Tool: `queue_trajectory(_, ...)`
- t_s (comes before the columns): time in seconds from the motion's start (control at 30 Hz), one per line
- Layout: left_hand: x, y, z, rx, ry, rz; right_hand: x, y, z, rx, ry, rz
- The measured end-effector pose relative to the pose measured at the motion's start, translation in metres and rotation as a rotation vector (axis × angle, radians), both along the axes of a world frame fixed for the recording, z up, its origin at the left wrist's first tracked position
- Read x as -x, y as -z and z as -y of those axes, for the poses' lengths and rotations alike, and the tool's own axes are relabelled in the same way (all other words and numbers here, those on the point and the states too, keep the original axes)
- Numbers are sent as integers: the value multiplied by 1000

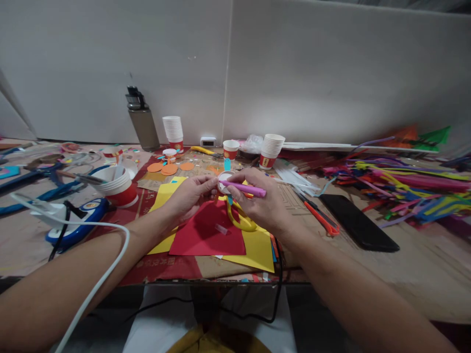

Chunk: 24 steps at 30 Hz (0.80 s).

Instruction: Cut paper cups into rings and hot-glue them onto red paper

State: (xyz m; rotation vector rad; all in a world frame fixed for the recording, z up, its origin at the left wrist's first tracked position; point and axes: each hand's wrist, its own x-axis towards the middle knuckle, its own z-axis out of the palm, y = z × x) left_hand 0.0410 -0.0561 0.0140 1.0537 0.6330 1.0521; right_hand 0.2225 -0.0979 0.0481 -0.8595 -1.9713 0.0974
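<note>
My left hand (191, 195) pinches a small paper cup (223, 180) held on its side above the table, its white mouth facing me. My right hand (263, 203) grips a pink pen-like stick (245, 188) laid across the cup's rim and touching it. Under the hands lie a red paper sheet (206, 233) and yellow sheets (257, 250), with yellow-handled scissors (241, 221) on them, partly hidden by my right hand.
A black phone (358, 223) and an orange cutter (320, 217) lie to the right, beside a heap of coloured pipe cleaners (405, 184). Stacks of paper cups (271, 149) and a grey bottle (142, 120) stand by the wall. A cup stack (117, 186) and white cable (99, 274) are left.
</note>
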Motion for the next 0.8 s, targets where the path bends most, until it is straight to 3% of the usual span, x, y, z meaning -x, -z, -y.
queue_trajectory(0.8,3,2,-5,-80,-2,0,-1,0,0,-9,40,75)
